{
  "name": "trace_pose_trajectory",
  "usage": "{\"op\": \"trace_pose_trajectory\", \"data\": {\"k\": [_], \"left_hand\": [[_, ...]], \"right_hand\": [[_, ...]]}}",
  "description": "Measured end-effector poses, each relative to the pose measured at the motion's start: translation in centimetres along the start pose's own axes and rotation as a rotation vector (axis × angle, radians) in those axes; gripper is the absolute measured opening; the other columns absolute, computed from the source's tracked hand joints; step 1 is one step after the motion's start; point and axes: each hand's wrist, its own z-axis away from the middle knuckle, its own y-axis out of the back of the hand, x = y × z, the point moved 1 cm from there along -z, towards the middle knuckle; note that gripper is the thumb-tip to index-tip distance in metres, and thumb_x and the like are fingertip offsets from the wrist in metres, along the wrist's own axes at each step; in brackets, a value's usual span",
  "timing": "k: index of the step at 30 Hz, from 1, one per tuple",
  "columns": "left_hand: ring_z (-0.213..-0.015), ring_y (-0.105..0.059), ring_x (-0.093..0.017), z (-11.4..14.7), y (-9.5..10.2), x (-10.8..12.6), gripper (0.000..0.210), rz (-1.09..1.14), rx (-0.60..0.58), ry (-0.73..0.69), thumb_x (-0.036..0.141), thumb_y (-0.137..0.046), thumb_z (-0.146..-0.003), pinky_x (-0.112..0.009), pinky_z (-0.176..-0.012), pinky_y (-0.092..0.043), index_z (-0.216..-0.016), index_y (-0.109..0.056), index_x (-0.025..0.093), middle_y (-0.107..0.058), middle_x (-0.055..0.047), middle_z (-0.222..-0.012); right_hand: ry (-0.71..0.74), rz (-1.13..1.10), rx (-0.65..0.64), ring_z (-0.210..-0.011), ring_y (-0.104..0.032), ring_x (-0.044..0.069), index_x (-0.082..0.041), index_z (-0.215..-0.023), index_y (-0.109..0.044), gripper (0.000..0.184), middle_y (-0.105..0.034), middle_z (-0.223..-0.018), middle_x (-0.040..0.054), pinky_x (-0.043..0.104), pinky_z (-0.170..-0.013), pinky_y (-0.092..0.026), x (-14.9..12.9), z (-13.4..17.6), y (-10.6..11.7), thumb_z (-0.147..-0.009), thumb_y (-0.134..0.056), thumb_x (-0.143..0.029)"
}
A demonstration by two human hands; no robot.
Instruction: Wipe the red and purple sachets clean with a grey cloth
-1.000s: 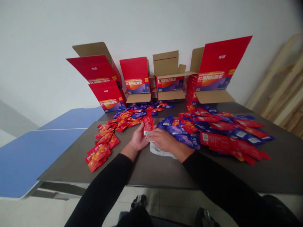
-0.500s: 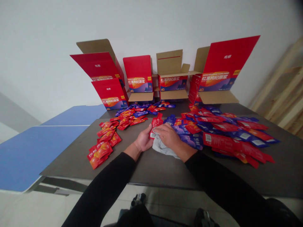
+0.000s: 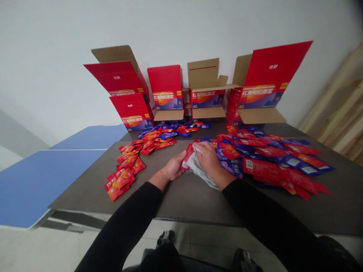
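My left hand [image 3: 175, 166] is closed on the lower left side of a red pouch [image 3: 186, 158] with small print on it, held tilted above the dark table. In my right hand [image 3: 208, 158] is a bunched light grey cloth [image 3: 197, 168], its upper fold pressed against the pouch's right side. The cloth's tail hangs down below my right wrist. Just right of that hand lie purple pouches [image 3: 231, 167], partly hidden by it. Left of my left hand, several red pouches [image 3: 124, 177] lie in an overlapping row.
Open red cartons [image 3: 165, 94] with raised flaps stand along the back by the wall. A large heap of red and purple pouches [image 3: 266, 151] covers the table's right side, and a smaller heap [image 3: 170, 134] lies before the cartons. A blue table [image 3: 56, 177] adjoins at the left.
My right hand has moved slightly right with the cloth, which now covers the pouch's right side. The pouch has tilted to the right, and my left hand still holds it.
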Motion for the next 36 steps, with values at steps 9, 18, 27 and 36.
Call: {"op": "trace_pose_trajectory", "data": {"k": [9, 18, 27, 36], "left_hand": [[-0.076, -0.07, -0.02, 0.2, 0.4, 0.7, 0.035, 0.03, -0.019, 0.059, 0.038, -0.052, -0.099, -0.028, -0.061, -0.054, -0.117, -0.067, 0.012, -0.074, -0.011, -0.093], [-0.099, -0.07, -0.027, -0.1, 0.3, 2.2, 0.048, 0.316, 0.027, -0.006, 0.045, -0.041, -0.1, -0.04, -0.094, -0.052, -0.117, -0.067, 0.009, -0.074, -0.015, -0.103], [-0.083, -0.071, -0.025, 0.2, -0.4, 1.3, 0.056, 0.32, 0.01, 0.166, 0.063, -0.043, -0.096, -0.035, -0.083, -0.054, -0.096, -0.071, 0.015, -0.07, -0.009, -0.079], [-0.083, -0.071, -0.023, -0.3, -0.5, 0.3, 0.038, 0.212, 0.024, 0.139, 0.047, -0.057, -0.095, -0.035, -0.083, -0.055, -0.094, -0.069, 0.011, -0.072, -0.01, -0.084]], "right_hand": [[-0.09, 0.023, 0.131, -0.1, -0.06, 0.026, -0.017, -0.109, -0.074, 0.031, -0.065, -0.103, 0.012, 0.044, -0.097, -0.051, 1.7, -0.7, 0.4, -0.089, -0.051, -0.013], [0.137, -0.105, 0.018, -0.109, -0.06, 0.025, -0.023, -0.122, -0.067, 0.04, -0.061, -0.114, 0.01, 0.045, -0.101, -0.053, -0.3, 0.3, -0.1, -0.085, -0.057, -0.015], [0.607, -0.159, -0.241, -0.106, -0.064, 0.019, -0.029, -0.113, -0.073, 0.034, -0.071, -0.114, 0.0049, 0.04, -0.101, -0.054, -2.6, 1.2, -0.7, -0.094, -0.051, -0.01], [0.433, -0.123, -0.182, -0.106, -0.063, 0.022, -0.026, -0.111, -0.074, 0.031, -0.071, -0.113, 0.0064, 0.037, -0.097, -0.054, -2.7, 1.1, -0.3, -0.096, -0.051, -0.013]]}}
